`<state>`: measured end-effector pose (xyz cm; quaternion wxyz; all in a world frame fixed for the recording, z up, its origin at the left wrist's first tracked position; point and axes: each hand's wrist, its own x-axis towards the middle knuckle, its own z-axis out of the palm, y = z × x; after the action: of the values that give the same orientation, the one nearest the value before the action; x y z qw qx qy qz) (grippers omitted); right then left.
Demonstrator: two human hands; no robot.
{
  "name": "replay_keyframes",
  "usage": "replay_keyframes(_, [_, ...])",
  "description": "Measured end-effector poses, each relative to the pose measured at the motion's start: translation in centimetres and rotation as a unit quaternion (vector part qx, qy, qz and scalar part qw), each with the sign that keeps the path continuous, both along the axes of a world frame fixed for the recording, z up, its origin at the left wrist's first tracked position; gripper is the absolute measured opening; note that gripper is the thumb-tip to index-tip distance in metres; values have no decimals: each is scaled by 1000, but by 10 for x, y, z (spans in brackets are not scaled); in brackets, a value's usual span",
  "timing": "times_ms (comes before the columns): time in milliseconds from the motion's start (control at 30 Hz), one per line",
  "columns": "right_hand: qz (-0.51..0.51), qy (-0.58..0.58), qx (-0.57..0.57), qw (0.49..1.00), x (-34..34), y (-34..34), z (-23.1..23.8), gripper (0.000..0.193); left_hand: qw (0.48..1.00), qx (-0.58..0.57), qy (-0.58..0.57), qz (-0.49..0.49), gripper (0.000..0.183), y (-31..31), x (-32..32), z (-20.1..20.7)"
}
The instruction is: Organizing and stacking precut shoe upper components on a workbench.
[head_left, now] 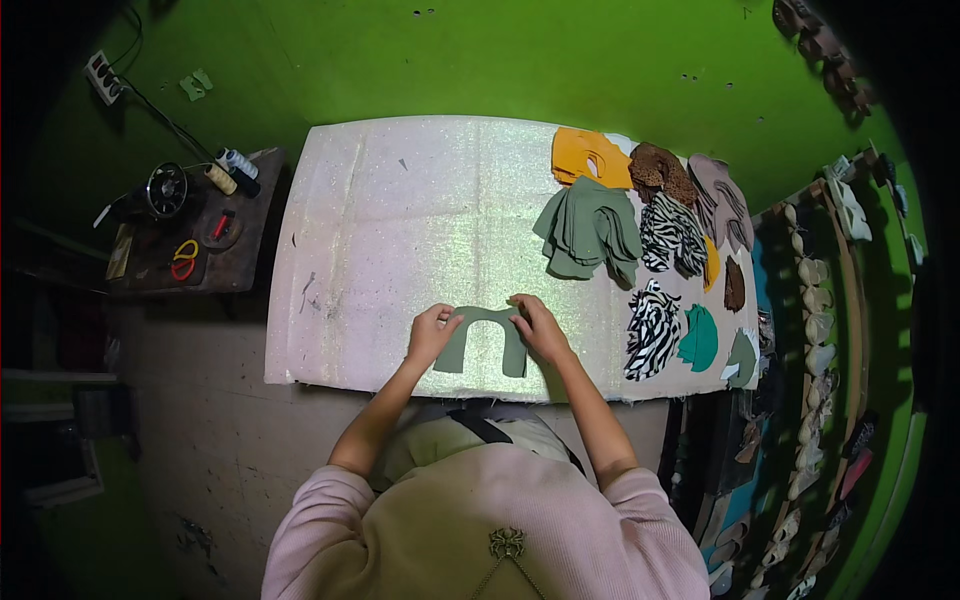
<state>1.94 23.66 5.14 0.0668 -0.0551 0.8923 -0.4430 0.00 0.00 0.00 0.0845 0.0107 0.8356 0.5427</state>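
A grey-green arch-shaped cut piece of material [487, 313] lies near the front edge of the table, its two legs pointing toward me. My left hand [431, 334] pinches its upper left corner between thumb and fingers. On the opposite side my right hand [540, 328] grips the upper right edge, with the fingertips closed on it. Farther back to the right sits a pile of similar grey-green pieces [590, 225]. Both forearms reach in from the lower edge of the view.
The table has a shiny whitish cover [400, 200]. On its right lie orange pieces [585, 160], brown spotted pieces [660, 172], zebra-striped pieces [652, 335] and teal pieces [698, 337]. A sewing machine [167, 190] and yellow-red scissors [185, 258] are at left. Shoe racks [815, 330] line the right.
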Motion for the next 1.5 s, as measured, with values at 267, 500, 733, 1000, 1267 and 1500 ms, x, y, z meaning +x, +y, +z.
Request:
replay_keyframes(267, [-3, 78, 76, 994, 2, -11, -12, 25, 990, -139, 1, -16, 24, 5, -10, 22])
replay_keyframes(500, [-79, 186, 188, 961, 19, -27, -12, 30, 953, -215, 213, -30, 35, 6, -1, 26])
replay_keyframes(733, [-55, 140, 254, 956, 48, -50, -32, 47, 893, -278, 298, -190, 50, 8, 22, 14])
replay_keyframes(1000, [-77, 123, 278, 950, 54, -48, -31, 48, 888, -305, 282, -198, 51, 15, 25, 12])
replay_keyframes(1267, [-184, 166, 196, 949, 67, -17, -1, 29, 883, -222, 317, -265, 38, 68, 17, 39])
replay_keyframes(1500, [-311, 200, 220, 903, 98, 53, 14, 25, 862, -139, 368, -318, 28, 151, 16, 54])
